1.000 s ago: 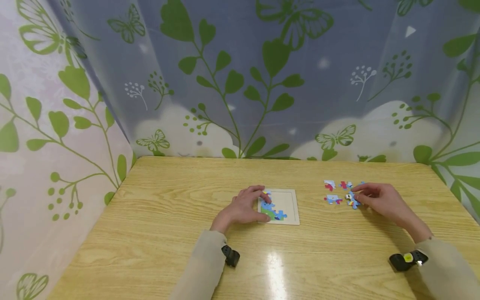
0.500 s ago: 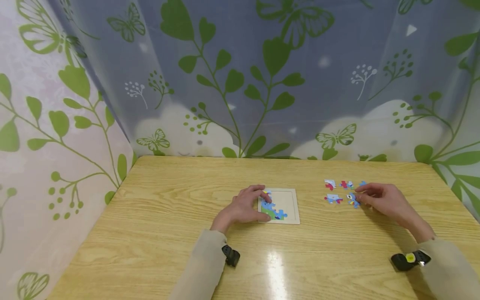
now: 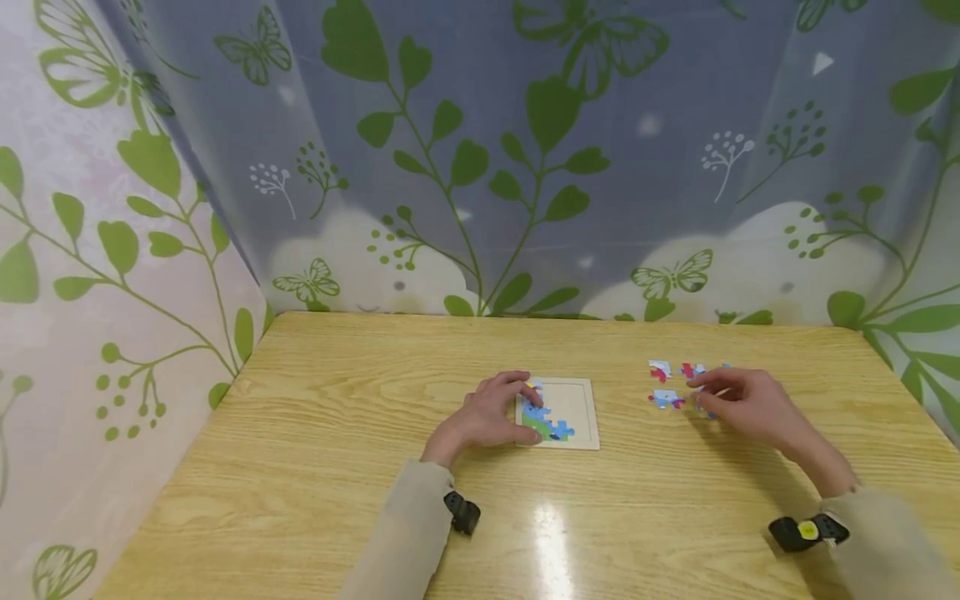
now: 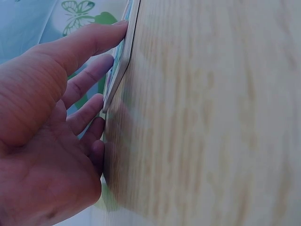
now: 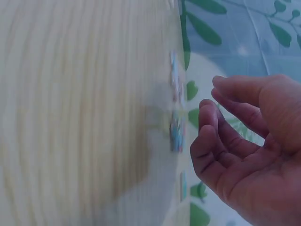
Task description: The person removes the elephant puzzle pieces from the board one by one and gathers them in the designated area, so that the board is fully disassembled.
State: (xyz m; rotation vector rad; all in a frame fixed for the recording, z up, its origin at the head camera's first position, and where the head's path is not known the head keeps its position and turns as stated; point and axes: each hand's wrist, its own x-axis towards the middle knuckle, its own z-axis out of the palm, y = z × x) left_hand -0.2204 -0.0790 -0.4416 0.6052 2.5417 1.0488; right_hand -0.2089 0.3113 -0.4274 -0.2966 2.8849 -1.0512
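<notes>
right hand [image 3: 753, 407] hangs over a cluster of loose puzzle pieces on the right side of the wooden table [image 3: 337, 400], fingers curled, thumb and fingertips close together. no piece shows between them, but i cannot tell whether a small one is pinched out of sight. compared with half a second ago, this hand has shifted a little left, toward the puzzle board [image 3: 582, 410], and now hides most of a blue piece that lay in plain view by its fingertips. that suggests a piece is being picked or sorted out, though nothing new has reached the board.

left hand [image 3: 495, 412] has not moved: its fingers are spread and relaxed, thumb and fingertips resting on the board's left side without clutching it, probably to keep it steady. the board lies flat near the middle of the table. joined pieces [image 3: 561, 429] in blue and green fill its left and lower part; the upper right is bare, so much seems left to fill.

beyond the right fingertips lie a red and white piece [image 3: 659, 370] and, just below it, a pale blue piece [image 3: 664, 397].
</notes>
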